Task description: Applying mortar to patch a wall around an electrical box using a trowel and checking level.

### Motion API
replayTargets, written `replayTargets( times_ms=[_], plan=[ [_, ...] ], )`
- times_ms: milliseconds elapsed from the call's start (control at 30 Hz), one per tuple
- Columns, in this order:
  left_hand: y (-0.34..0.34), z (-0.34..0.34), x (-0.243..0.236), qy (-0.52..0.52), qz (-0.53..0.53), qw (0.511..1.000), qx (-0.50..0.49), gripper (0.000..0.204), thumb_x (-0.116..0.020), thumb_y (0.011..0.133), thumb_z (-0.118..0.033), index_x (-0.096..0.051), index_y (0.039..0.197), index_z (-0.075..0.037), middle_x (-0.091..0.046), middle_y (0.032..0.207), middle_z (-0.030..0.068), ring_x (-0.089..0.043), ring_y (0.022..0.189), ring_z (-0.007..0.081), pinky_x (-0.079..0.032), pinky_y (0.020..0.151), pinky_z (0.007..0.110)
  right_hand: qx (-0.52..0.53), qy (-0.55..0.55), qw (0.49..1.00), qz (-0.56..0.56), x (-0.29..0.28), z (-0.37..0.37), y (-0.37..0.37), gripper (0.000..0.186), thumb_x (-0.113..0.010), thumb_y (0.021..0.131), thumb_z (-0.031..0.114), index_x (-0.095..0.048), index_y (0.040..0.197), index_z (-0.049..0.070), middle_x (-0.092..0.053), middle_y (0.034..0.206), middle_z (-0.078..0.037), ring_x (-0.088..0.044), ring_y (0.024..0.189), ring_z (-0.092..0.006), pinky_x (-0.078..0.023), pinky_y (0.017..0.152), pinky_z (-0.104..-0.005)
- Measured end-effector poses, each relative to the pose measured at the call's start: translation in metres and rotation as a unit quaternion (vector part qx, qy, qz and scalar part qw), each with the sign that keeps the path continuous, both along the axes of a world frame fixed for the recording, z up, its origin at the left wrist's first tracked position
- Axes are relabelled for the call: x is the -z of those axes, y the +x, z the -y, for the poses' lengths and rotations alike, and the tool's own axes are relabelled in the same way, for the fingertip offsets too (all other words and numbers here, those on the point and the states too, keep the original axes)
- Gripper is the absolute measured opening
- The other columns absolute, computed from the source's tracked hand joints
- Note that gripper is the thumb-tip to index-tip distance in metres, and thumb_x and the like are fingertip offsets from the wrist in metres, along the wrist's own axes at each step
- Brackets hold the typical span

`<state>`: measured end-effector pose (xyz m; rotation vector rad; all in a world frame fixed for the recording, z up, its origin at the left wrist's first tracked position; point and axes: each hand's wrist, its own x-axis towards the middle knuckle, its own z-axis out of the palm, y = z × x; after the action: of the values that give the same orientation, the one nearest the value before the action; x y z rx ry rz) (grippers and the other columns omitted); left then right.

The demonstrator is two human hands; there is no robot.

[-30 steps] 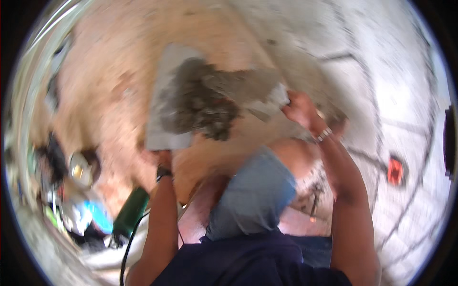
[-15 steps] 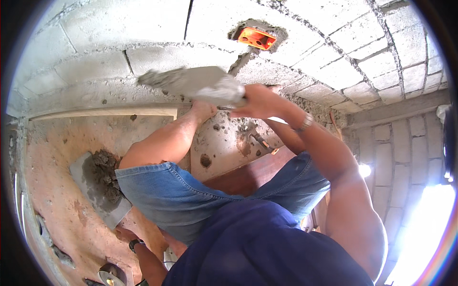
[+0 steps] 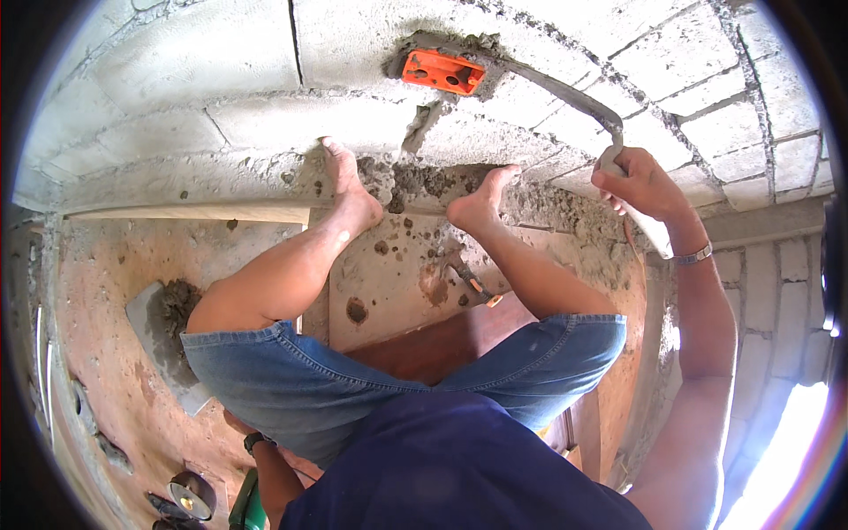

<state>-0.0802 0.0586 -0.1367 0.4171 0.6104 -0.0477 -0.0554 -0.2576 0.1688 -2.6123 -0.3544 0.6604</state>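
Note:
My right hand (image 3: 638, 184) is closed round the pale handle of a trowel (image 3: 565, 92). The grey blade, seen nearly edge-on, reaches left along the block wall to the mortar beside an orange electrical box (image 3: 443, 72). That box is set in a recess with wet mortar round its rim. At the lower left my left hand (image 3: 236, 422) is mostly hidden behind my thigh, near the lower corner of a grey mortar board (image 3: 181, 375); its fingers do not show well. A heap of dark mortar (image 3: 179, 303) lies on the board, partly covered by my knee.
A hammer (image 3: 475, 284) lies on the floor between my legs. Mortar crumbs (image 3: 397, 190) are scattered along the wall's foot by my bare feet. A wooden strip (image 3: 185, 214) runs along the floor at left. A round metal object (image 3: 192, 496) and a green container (image 3: 249, 502) are at lower left.
My right hand has swung right and upward with the trowel, from above my feet to the wall; its blade has turned edge-on at the box. More mortar shows above the box.

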Motion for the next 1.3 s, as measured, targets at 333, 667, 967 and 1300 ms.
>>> replayTargets(
  times_ms=[333,667,967,1300],
  plan=[
    [0.015,0.016,0.003,0.129,-0.084,0.983,-0.098,0.097,-0.044,0.068,-0.086,-0.023,0.146,-0.032,-0.033,0.145,-0.0013,-0.037,0.127,0.0211,-0.034,0.102,0.045,-0.032,0.000,0.998,-0.054,-0.001,0.005,0.051,0.039,-0.068,0.083,0.036,-0.061,0.077,-0.002,-0.060,0.064,-0.007,-0.058,0.055,-0.0125,-0.049,0.051,-0.0249],
    [0.017,0.018,-0.004,0.123,-0.108,0.983,-0.081,0.099,-0.042,0.069,-0.086,-0.020,0.147,-0.030,-0.031,0.146,0.0000,-0.035,0.129,0.0218,-0.031,0.104,0.046,-0.060,0.006,0.990,-0.126,-0.025,0.006,0.086,0.043,-0.061,0.086,0.043,-0.057,0.066,0.005,-0.056,0.056,-0.005,-0.051,0.044,-0.0113,-0.042,0.044,-0.0257],
    [0.012,0.015,-0.007,0.143,-0.108,0.982,-0.057,0.097,-0.036,0.073,-0.086,-0.016,0.148,-0.028,-0.027,0.149,0.0011,-0.032,0.132,0.0228,-0.029,0.106,0.046,-0.075,0.070,0.991,-0.088,0.001,0.037,0.088,0.037,-0.060,0.088,0.037,-0.061,0.074,0.003,-0.060,0.063,-0.006,-0.054,0.049,-0.0126,-0.042,0.045,-0.0267],
    [0.004,0.015,-0.021,0.115,-0.148,0.982,-0.034,0.095,-0.037,0.072,-0.086,-0.016,0.148,-0.033,-0.022,0.151,-0.0013,-0.029,0.133,0.0219,-0.029,0.106,0.046,-0.019,0.080,0.995,-0.062,-0.002,0.049,0.026,0.038,-0.059,0.088,0.038,-0.056,0.074,0.002,-0.056,0.063,-0.004,-0.052,0.052,-0.0106,-0.042,0.047,-0.0250]
  ],
)
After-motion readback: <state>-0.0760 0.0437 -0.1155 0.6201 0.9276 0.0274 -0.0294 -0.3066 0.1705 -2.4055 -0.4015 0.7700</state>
